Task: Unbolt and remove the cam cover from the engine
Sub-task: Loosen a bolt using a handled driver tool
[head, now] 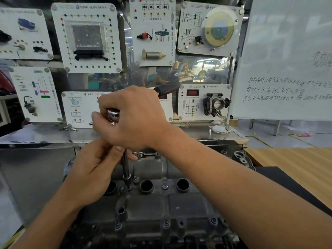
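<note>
A single wide-angle camera worn on the person's head looks forward and down along both forearms, close enough that the left hand and right hand, both gripping a socket wrench, fill the centre of the frame. The engine sits just below the lens at the bottom edge. Straight ahead stands a wall of training panels, with a whiteboard at far right.
</note>
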Demonstrator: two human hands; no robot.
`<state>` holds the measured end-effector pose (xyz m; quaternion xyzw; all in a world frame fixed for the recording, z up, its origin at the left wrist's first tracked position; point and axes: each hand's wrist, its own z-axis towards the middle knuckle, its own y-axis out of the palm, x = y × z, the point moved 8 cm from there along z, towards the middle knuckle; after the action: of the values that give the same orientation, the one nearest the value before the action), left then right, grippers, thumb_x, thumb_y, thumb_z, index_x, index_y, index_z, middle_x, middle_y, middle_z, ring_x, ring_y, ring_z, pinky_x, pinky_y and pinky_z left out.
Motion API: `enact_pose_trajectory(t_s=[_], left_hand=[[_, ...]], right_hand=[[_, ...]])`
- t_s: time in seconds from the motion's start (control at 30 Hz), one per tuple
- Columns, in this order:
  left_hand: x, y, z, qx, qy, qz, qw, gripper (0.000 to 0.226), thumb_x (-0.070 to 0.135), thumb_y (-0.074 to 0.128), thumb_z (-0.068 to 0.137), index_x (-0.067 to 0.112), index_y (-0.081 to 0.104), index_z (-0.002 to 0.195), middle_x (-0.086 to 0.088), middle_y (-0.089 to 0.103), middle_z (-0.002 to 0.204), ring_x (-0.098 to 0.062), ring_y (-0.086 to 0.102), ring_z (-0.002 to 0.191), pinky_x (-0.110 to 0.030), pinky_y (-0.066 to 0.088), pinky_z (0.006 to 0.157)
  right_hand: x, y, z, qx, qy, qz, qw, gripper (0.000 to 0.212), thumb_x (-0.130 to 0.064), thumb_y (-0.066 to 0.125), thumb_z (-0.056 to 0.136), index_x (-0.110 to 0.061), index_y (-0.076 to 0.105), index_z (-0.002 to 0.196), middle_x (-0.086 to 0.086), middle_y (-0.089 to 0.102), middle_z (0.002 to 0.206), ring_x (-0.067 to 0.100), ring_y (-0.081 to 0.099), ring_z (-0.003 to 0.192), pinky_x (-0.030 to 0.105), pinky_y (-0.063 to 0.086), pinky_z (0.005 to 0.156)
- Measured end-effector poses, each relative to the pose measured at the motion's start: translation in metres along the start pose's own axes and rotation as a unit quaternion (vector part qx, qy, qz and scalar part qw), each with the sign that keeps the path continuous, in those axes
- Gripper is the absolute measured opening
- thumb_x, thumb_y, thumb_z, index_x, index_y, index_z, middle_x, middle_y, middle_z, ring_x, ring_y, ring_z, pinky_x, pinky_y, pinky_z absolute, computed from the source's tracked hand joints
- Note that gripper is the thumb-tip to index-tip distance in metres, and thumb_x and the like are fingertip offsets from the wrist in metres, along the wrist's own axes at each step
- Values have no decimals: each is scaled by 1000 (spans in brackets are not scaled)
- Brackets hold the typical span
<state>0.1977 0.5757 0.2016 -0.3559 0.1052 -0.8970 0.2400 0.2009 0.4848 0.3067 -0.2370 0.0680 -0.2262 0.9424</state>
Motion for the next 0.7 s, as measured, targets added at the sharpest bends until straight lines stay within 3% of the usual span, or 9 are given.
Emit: enact_pose_trajectory(t_s=[0.1,0.13,0.2,0.23,0.33,0.47,0.53,0.6,0.7], left_hand=[[11,-2,0,27,6,56,998,23,19,56,100,23,69,82,27,72,75,8,69,72,-1,47,63],[13,-4,0,47,5,69,996,31,12,59,97,30,66,73,32,68,67,14,65,64,1,43,56],[9,-10,-2,87,-16,78,993,54,6,69,91,34,53,47,23,59,46,12,55,43,-3,37,43],[6,-12,-3,93,-18,75,993,50,17,71,85,24,48,41,10,54,39,3,48,35,-13,37,39],[0,-14,-5,81,-28,31,996,38,44,52,66,8,48,54,-20,43,43,-24,34,41,-33,35,44],[8,-13,-3,72,-25,36,996,25,39,55,67,29,54,44,-4,45,39,-9,32,38,-14,26,40],[12,-11,0,77,-8,35,996,39,17,68,77,38,59,46,10,49,38,-4,39,36,-4,29,40],[9,-13,0,89,-6,43,995,48,6,72,79,43,64,50,14,53,38,1,44,34,-2,30,40],[5,-12,-1,84,-12,45,995,28,40,70,78,35,63,51,-4,52,41,-7,35,33,-10,27,36]], right_hand=[[-6,1,-1,-39,50,-91,994,40,-37,62,86,-20,41,56,-5,39,48,14,38,46,26,22,48],[-9,0,-2,-47,70,-140,986,42,-39,59,86,-20,36,56,-6,37,50,12,34,45,26,18,47],[-15,-4,-5,-51,89,-204,974,45,-38,59,85,-23,27,57,-8,31,53,10,26,45,26,12,47],[-17,-4,-7,-61,86,-212,972,46,-35,60,86,-24,24,58,-9,29,55,10,24,47,26,11,48],[-21,-9,-12,-106,87,-198,971,46,-28,57,91,-24,22,62,-8,26,60,10,20,51,27,12,48],[-21,-13,-11,-117,102,-195,968,44,-21,53,94,-21,21,63,-6,25,62,13,26,55,26,14,48],[-21,-9,-9,-107,93,-206,968,43,-24,54,93,-21,22,64,-6,25,61,15,33,59,27,15,48],[-22,-8,-9,-56,78,-232,968,46,-33,57,90,-22,23,62,-7,26,58,14,30,50,26,13,48],[-19,-11,-14,21,85,-225,970,41,-42,61,83,-22,33,60,-9,39,51,16,29,43,25,9,48]])
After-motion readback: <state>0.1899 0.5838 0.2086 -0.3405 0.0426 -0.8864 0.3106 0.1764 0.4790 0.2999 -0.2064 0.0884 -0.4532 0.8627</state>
